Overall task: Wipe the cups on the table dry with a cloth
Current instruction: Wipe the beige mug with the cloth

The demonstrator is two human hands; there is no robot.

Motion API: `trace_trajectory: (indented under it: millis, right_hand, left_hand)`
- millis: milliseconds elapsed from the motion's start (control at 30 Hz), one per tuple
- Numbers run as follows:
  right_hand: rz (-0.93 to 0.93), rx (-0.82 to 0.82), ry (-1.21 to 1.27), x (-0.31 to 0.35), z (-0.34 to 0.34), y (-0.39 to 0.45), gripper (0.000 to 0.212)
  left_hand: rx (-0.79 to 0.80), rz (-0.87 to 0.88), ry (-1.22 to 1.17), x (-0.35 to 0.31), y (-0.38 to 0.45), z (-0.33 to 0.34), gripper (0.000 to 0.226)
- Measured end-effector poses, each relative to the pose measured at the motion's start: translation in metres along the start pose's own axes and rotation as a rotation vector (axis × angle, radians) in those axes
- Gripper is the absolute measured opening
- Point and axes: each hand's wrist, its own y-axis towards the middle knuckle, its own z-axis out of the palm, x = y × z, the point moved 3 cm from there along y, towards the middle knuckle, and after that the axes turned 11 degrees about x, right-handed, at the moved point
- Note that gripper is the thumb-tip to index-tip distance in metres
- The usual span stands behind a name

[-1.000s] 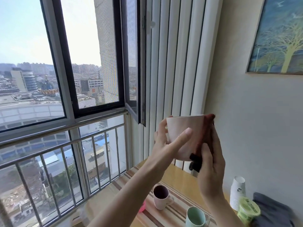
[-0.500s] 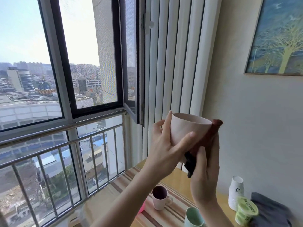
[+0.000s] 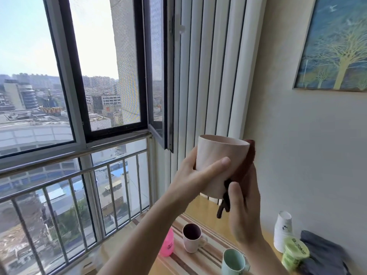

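Note:
A pale pink cup (image 3: 218, 155) is held upright in the air above the table, mouth up. My left hand (image 3: 195, 176) wraps its near side, thumb across the front. My right hand (image 3: 243, 213) presses a dark red cloth (image 3: 245, 167) against the cup's right side and bottom; a dark corner of the cloth hangs below. On the striped mat (image 3: 206, 259) stand a pink mug with a dark inside (image 3: 191, 237), a mint green mug (image 3: 233, 262) and a bright pink cup (image 3: 167, 245), partly hidden by my left forearm.
A stack of white paper cups (image 3: 283, 231), a green lidded tub (image 3: 295, 253) and a folded grey cloth (image 3: 325, 253) sit at the table's right by the wall. A window with a metal railing (image 3: 79, 167) is to the left; vertical blinds (image 3: 210, 76) hang behind.
The cup has tilted from mouth-away to upright and dropped slightly. My right hand with the cloth slid lower along the cup's right side.

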Motion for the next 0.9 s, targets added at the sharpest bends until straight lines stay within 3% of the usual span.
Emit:
trace_trajectory:
  millis: [133, 333, 467, 600, 700, 900]
  right_hand:
    - [-0.033, -0.096, -0.157, 0.005, 0.005, -0.007, 0.064]
    - [-0.119, -0.06, -0.453, 0.001, 0.005, -0.009, 0.069]
    - [-0.053, -0.083, -0.446, -0.004, -0.001, -0.005, 0.061]
    - [0.017, -0.112, -0.495, -0.009, -0.003, -0.004, 0.058]
    - [-0.036, -0.109, -0.526, -0.005, 0.005, -0.006, 0.059]
    - [-0.227, 0.154, -0.64, -0.008, -0.002, -0.034, 0.053]
  left_hand:
    - [-0.053, 0.017, -0.036, 0.001, 0.004, -0.003, 0.069]
    - [-0.012, 0.011, 0.031, 0.005, 0.0, -0.001, 0.063]
    - [-0.092, 0.003, -0.064, 0.019, 0.0, -0.008, 0.089]
    - [-0.045, -0.011, -0.147, 0.026, 0.0, -0.008, 0.076]
    - [-0.035, -0.006, -0.147, 0.025, 0.004, -0.006, 0.076]
    - [-0.213, -0.016, -0.253, 0.027, 0.011, -0.021, 0.091]
